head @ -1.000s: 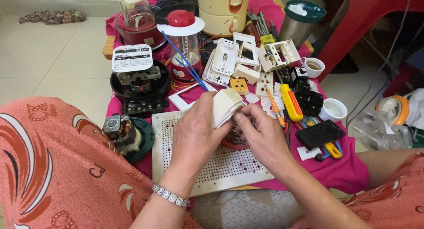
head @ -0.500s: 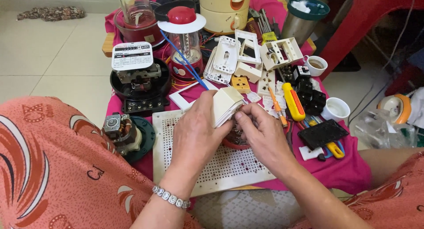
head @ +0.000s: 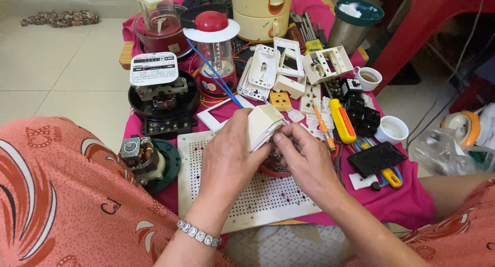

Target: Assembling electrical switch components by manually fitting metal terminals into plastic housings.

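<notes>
My left hand [head: 230, 152] grips a cream plastic switch housing [head: 263, 123], tilted, above a white perforated board [head: 206, 200]. My right hand [head: 304, 159] pinches the housing's lower right edge with thumb and fingertips. A red round part [head: 272, 170] lies under both hands, mostly hidden. A blue wire [head: 214, 73] runs from the housing toward a red-capped lantern [head: 212, 45]. A bracelet sits on my left wrist.
A pink cloth [head: 397, 205] covers the low table. On it lie a black round meter base [head: 162, 99], a small motor [head: 138, 154], white switch plates [head: 268, 68], a yellow-handled screwdriver [head: 341, 120], black sockets [head: 361, 110], two white cups and a steel cup [head: 356, 22]. A blender jar stands at the back.
Both hands stay on the cream housing in about the same spot. The fingers of my right hand have shifted slightly along its edge.
</notes>
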